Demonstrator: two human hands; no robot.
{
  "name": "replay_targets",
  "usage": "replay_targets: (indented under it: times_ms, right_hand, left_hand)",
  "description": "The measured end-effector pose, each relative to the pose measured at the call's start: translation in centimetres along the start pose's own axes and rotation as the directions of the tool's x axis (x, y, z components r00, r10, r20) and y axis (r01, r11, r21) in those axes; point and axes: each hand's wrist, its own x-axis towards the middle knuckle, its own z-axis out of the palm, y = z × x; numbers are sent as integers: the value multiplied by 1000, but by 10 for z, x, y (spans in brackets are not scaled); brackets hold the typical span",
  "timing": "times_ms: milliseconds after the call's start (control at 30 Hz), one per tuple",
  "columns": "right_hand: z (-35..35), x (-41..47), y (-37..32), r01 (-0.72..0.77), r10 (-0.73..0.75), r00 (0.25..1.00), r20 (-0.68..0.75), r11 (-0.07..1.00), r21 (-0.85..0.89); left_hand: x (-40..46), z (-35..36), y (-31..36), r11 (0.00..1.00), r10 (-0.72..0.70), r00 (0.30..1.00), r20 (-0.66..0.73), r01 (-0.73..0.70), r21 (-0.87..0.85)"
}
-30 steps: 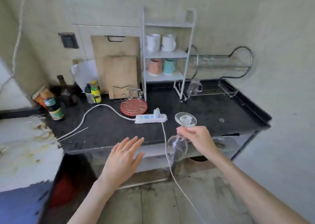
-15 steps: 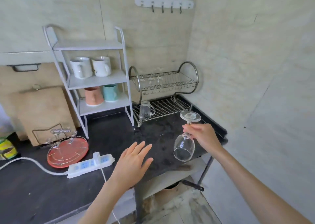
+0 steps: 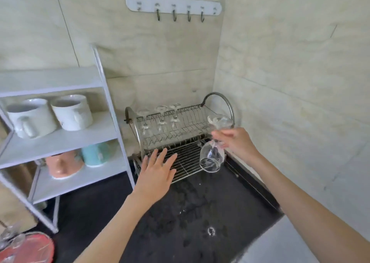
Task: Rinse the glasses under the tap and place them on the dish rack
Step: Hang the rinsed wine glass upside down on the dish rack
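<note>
My right hand (image 3: 235,142) pinches the stem of a clear wine glass (image 3: 211,158) that hangs upside down, bowl downward, over the right end of the lower tier of the metal dish rack (image 3: 186,158). Three stemmed glasses (image 3: 160,120) hang upside down in the rack's upper tier at the left. My left hand (image 3: 158,169) hovers flat with fingers spread in front of the lower tier's left part, holding nothing. No tap is in view.
A white shelf unit (image 3: 60,140) with white, pink and teal mugs stands left of the rack. A red tray (image 3: 30,248) with more glasses sits at the bottom left. The black counter (image 3: 180,212) is wet. Tiled walls close in behind and to the right.
The view has swung right and moved closer to the dish rack. Both hands have advanced toward it, the right one carrying the inverted glass up to the rack's right end.
</note>
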Motion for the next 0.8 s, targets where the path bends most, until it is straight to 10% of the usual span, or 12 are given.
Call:
replay_targets:
  times_ms: [400, 800]
  right_hand:
    - [27, 231, 38, 131, -132, 988, 82, 991, 25]
    - [79, 275, 87, 159, -151, 925, 349, 987, 6]
  left_hand:
    - [82, 66, -12, 956, -242, 970, -31, 244, 165]
    - [85, 65, 4, 931, -354, 929, -111, 361, 57]
